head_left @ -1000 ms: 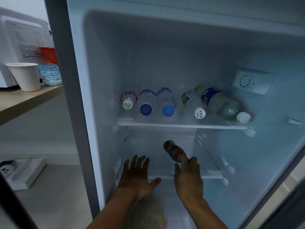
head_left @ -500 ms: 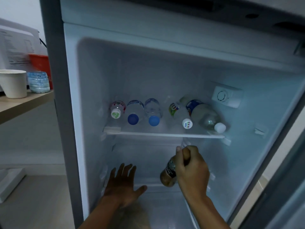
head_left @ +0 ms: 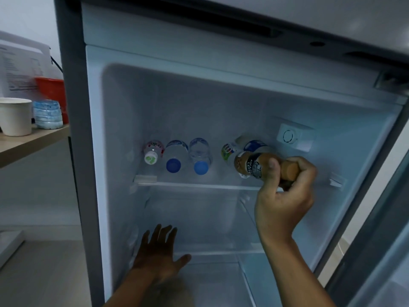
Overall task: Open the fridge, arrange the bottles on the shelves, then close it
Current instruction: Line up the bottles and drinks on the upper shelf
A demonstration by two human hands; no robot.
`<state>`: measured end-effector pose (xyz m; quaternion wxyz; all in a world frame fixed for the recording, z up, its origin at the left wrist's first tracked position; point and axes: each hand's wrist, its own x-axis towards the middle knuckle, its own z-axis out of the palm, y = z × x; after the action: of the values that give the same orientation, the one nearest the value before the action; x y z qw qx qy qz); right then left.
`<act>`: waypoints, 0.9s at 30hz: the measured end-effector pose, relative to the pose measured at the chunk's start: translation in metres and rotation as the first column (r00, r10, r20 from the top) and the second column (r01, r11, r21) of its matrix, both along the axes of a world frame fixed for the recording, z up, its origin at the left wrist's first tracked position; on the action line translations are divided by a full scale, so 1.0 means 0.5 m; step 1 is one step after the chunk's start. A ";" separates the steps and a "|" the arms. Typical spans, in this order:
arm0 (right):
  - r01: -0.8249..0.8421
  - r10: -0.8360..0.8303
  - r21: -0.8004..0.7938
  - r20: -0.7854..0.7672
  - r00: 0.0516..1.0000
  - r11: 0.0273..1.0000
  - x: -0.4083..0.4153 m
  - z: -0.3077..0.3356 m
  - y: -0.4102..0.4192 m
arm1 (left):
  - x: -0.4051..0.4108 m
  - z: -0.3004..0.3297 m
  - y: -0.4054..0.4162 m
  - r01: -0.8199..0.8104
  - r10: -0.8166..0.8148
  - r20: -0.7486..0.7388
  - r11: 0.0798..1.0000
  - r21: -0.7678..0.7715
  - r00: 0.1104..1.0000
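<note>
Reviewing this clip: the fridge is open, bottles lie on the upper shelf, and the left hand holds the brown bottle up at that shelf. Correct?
Not quite. The head view shows the right hand holding the brown dark-labelled bottle at the clear upper shelf; the left hand is empty, fingers spread, lower down. The rest stands.

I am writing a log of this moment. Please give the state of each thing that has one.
Fridge: open.
Brown bottle: held on its side at upper-shelf height.
Blue-capped bottles: lying on upper shelf, caps outward.
Right hand: closed on brown bottle.
Left hand: open, empty.
Paper cup: upright.
</note>
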<state>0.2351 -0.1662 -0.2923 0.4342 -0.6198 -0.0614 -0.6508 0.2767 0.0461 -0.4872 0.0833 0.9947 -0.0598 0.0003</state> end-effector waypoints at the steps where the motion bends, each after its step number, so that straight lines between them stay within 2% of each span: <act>1: -0.003 0.003 -0.027 -0.003 1.000 1.000 0.002 -0.003 0.002 | 0.000 0.000 0.000 -0.001 0.001 -0.002 1.000 -0.004 1.000; 8: -0.056 0.056 -0.102 -0.003 0.998 0.993 0.005 -0.027 0.022 | -0.001 0.000 -0.001 0.000 0.000 0.008 1.000 -0.007 1.000; 12: -0.166 0.131 -0.176 -0.198 0.972 0.970 0.027 -0.044 0.033 | -0.002 0.000 -0.001 -0.008 0.008 0.010 1.000 0.004 1.000; 15: -0.225 0.108 -0.244 -0.415 0.903 0.943 0.048 -0.066 0.037 | -0.002 0.002 -0.002 -0.010 0.010 0.009 1.000 0.006 1.000; 18: -0.243 0.059 -0.295 -0.518 0.853 0.924 0.056 -0.085 0.040 | -0.003 0.001 0.000 -0.003 0.003 -0.002 1.000 0.007 1.000; 20: -0.238 0.035 -0.319 -0.530 0.847 0.917 0.058 -0.088 0.041 | -0.002 0.000 0.000 -0.005 0.005 0.001 1.000 -0.001 1.000; 23: -0.209 0.036 -0.326 -0.465 0.885 0.922 0.065 -0.083 0.042 | -0.001 0.001 -0.001 -0.004 0.004 0.003 1.000 -0.005 1.000; 27: -0.232 0.082 -0.263 -0.479 0.874 0.936 0.070 -0.075 0.048 | -0.003 0.000 0.001 -0.003 0.003 -0.004 1.000 -0.007 1.000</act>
<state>0.2699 -0.1420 -0.3297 0.3846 -0.8099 -0.1098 -0.4291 0.2753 0.0467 -0.4873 0.0869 0.9945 -0.0583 -0.0012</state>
